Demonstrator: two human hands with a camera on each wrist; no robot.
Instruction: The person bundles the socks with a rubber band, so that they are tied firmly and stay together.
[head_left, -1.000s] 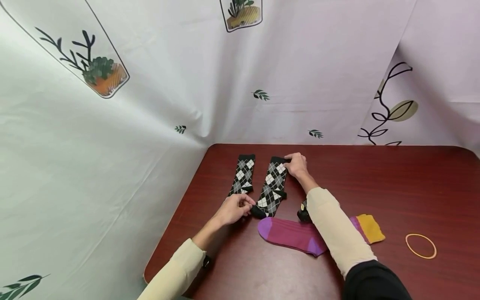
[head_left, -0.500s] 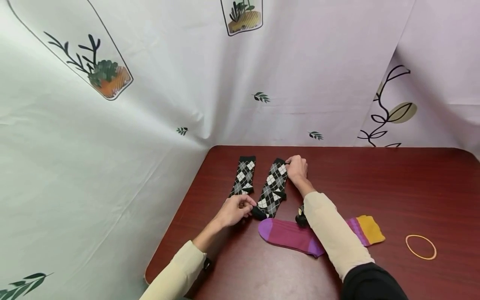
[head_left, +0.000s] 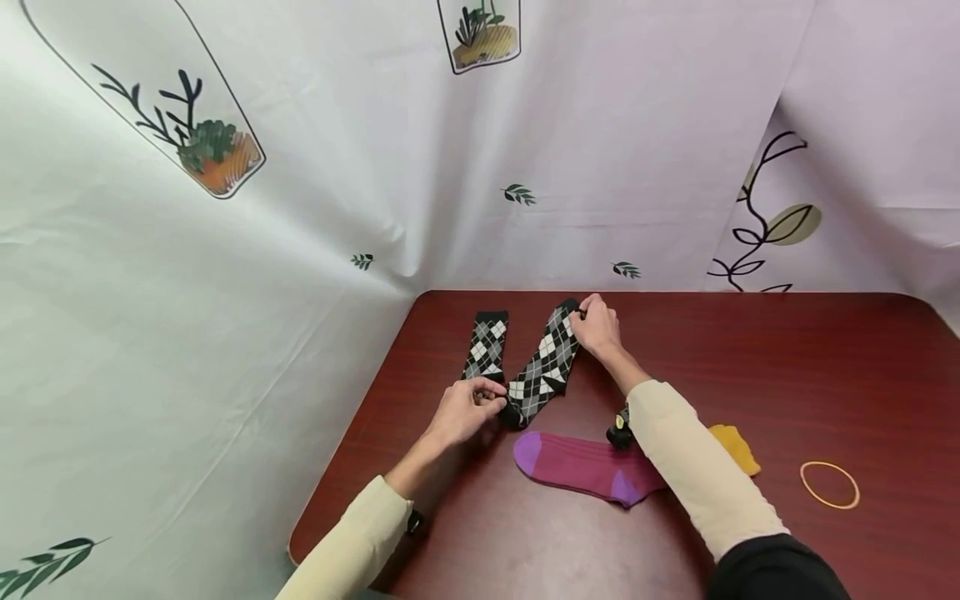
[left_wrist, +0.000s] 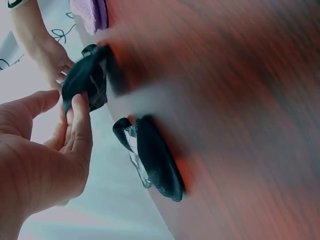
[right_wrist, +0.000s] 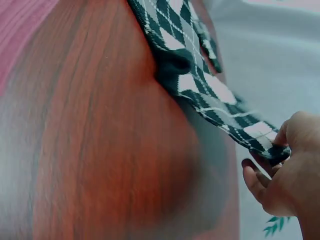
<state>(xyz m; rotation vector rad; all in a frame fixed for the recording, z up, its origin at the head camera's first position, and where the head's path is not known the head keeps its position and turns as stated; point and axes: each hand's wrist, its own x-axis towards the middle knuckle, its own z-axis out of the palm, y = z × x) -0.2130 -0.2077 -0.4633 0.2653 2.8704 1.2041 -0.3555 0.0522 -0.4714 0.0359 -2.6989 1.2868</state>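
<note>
Two black, grey and white argyle socks are at the back left of the table. My right hand (head_left: pixel 597 327) pinches the cuff of the right-hand argyle sock (head_left: pixel 546 362), whose leg is raised off the wood in the right wrist view. At its black toe (left_wrist: pixel 85 80), my left hand (left_wrist: pixel 55 150) has its fingers against the fabric, the thumb standing apart from it. The other argyle sock (head_left: pixel 486 346) lies flat to the left, its foot partly hidden behind my left hand in the head view. A magenta sock with purple toe and heel (head_left: pixel 577 467) lies nearer me, partly under my right forearm.
A yellow cuff (head_left: pixel 735 448) shows beyond the right sleeve. Farther right lies a thin yellow ring-shaped band (head_left: pixel 829 485). The dark red table (head_left: pixel 750 367) meets a white patterned cloth (head_left: pixel 600 167) at the back and left.
My right hand has drawn the sock's cuff up and away to the back right, so the sock slants more. My left hand has shifted slightly away from me, its thumb and forefinger farther apart.
</note>
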